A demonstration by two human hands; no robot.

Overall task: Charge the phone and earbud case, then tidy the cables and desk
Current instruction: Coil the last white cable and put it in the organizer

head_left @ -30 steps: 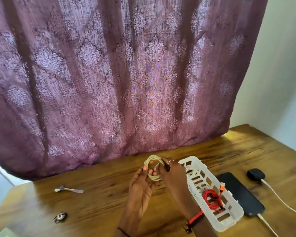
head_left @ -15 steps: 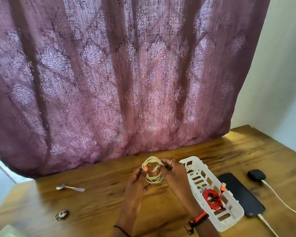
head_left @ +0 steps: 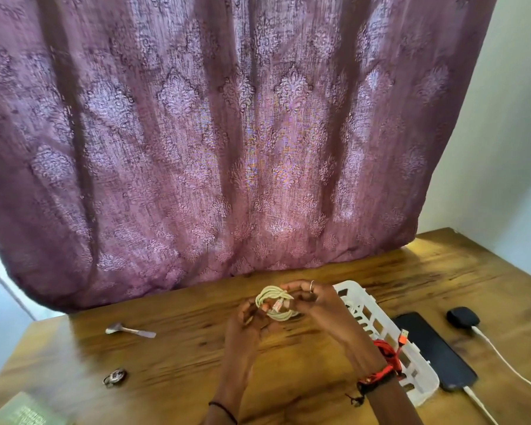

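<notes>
A: Purple curtain behind, wooden tabletop (head_left: 181,363) below. Whereabouts of the cream cable coil (head_left: 275,314)?

B: Raised just above the tabletop, between both grips, just beside the far end of the white basket (head_left: 357,294).

A: And the grips?

B: Left grip (head_left: 252,317) curled round the coil's near-left edge. Right grip (head_left: 316,303) pinching the right side, fingers bent over the loops. Blurred, so no telling exact finger placement.

A: Step in hand?

B: Probably tucking the loose plug end through the bundle. Best done by pinching all loops flat with the left and threading the tail snugly with the right, without kinking at the connector. Then down into the basket beside the red cable (head_left: 388,352).

A: Facing which way?

B: Open ring turned up toward the camera. Slightly oval, long axis roughly far-left to near-right, much like the basket's. Plug lying across the middle, direction hard to tell.

A: Charging?

B: Seemingly done: phone (head_left: 432,351) and earbud case (head_left: 462,317) right of the basket, each with a white lead attached.
</notes>
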